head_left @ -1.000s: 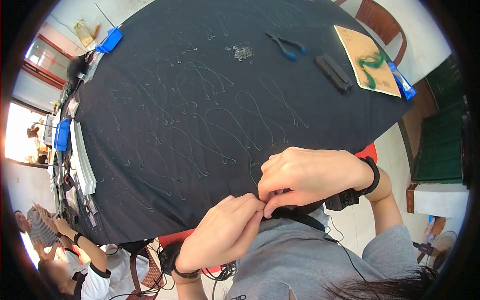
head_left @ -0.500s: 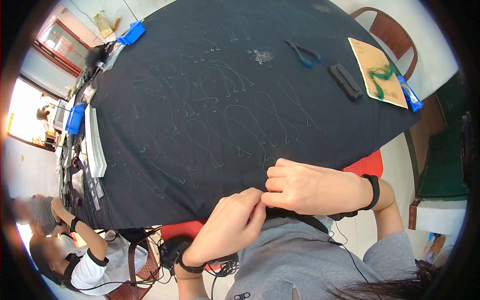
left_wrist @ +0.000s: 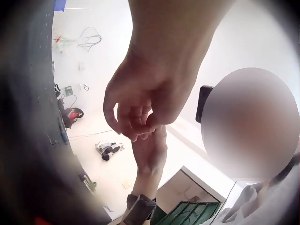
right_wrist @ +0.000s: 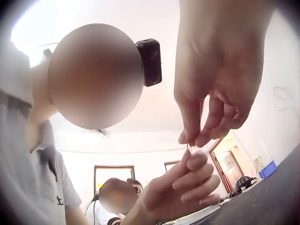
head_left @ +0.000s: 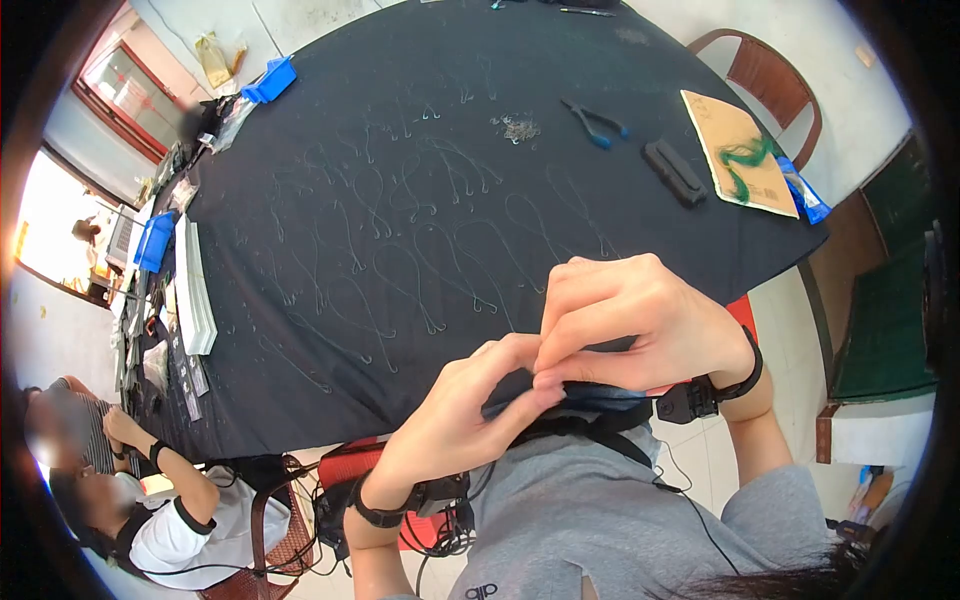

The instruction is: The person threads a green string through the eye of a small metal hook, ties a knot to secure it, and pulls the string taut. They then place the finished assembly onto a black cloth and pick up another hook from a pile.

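Note:
My left hand (head_left: 455, 415) and right hand (head_left: 645, 320) meet fingertip to fingertip just over the near edge of the black-covered table (head_left: 690, 240). In the right wrist view the right thumb and forefinger pinch a thin piece of fishing line (right_wrist: 189, 146) from above. Below, the left hand (right_wrist: 176, 190) pinches at the same spot, its other fingers loosely bent. I cannot tell whether a hook is between the fingertips. On the cloth beyond lie several looped green fishing lines with small hooks (head_left: 432, 328). In the left wrist view the left hand hides the pinched spot.
A pile of loose hooks (head_left: 518, 130), blue-handled pliers (head_left: 596, 128), a black case (head_left: 674, 172) and cardboard (head_left: 728, 130) with green line lie farther back. White strips (head_left: 195, 290) and blue bins (head_left: 154, 242) stand at the left. Other people (head_left: 200, 520) sit at lower left.
Both hands have risen slightly and shifted a little right. The right wrist is more arched and its fingers more spread, while the fingertips of both hands stay together. The head view has shifted.

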A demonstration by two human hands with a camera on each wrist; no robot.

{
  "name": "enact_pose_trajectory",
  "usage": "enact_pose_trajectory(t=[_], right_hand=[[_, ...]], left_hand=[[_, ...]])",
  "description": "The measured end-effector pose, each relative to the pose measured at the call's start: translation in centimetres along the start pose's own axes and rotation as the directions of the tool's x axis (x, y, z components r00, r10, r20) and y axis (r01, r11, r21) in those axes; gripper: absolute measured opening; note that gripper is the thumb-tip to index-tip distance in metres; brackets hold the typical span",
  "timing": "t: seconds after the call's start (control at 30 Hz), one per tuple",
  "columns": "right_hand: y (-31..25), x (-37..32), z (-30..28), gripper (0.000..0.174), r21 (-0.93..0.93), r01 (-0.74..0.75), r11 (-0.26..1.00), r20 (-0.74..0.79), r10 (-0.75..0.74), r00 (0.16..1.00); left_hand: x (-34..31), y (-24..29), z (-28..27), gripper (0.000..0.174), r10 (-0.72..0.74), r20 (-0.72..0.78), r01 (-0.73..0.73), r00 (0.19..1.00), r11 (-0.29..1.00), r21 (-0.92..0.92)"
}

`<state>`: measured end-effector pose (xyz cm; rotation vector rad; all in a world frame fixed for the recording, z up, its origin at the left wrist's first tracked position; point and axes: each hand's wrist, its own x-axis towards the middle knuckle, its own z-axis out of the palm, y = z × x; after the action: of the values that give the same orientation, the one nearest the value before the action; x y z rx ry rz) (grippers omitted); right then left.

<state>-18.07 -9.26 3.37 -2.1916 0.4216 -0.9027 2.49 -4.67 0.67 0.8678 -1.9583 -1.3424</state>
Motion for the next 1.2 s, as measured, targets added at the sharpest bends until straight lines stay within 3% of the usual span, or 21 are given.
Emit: enact_pose_trajectory(t=[0.03,0.13,0.5,0.67,1.0,1.07,1.2], right_hand=[[-0.1,-0.2,-0.1,0.009,0.003,-0.01,1.0,-0.013,0.01,1.0],[-0.4,-0.8,-0.5,0.009,0.011,-0.034,0.999,-0.056,0.035,0.998],[0.5,-4.6,-1.9,0.011,0.133,-0.023,0.991,-0.291,0.061,0.955],[0.8,-5.4,-2.1,0.013,0.068,-0.017,0.998,-0.328,0.038,0.944],[1.4,-4.7,-2.6,0.012,-0.016,-0.065,0.998,-0.433,0.051,0.9],[1.6,-4.2,-2.6,0.01,0.006,-0.071,0.997,-0.455,0.066,0.888],[1.4,-3.1,-2.8,0.01,0.069,-0.117,0.991,-0.494,0.136,0.859]], left_hand=[[0.2,0.2,0.3,0.015,0.028,-0.072,-0.027,0.997,1.0,0.008],[-0.1,0.3,-0.3,0.007,-0.035,0.026,0.034,0.999,0.999,0.026],[-0.8,-2.3,-1.8,0.015,-0.081,-0.025,0.077,0.996,0.99,-0.117],[0.4,-2.9,-3.2,0.015,-0.028,-0.088,0.017,0.996,0.993,-0.12],[2.7,-3.4,-4.7,0.013,0.004,-0.04,-0.01,0.999,0.988,-0.153],[3.1,-4.0,-4.7,0.014,0.049,-0.043,-0.056,0.998,0.982,-0.181],[3.6,-4.9,-4.9,0.016,-0.01,-0.037,0.002,0.999,0.976,-0.218]])
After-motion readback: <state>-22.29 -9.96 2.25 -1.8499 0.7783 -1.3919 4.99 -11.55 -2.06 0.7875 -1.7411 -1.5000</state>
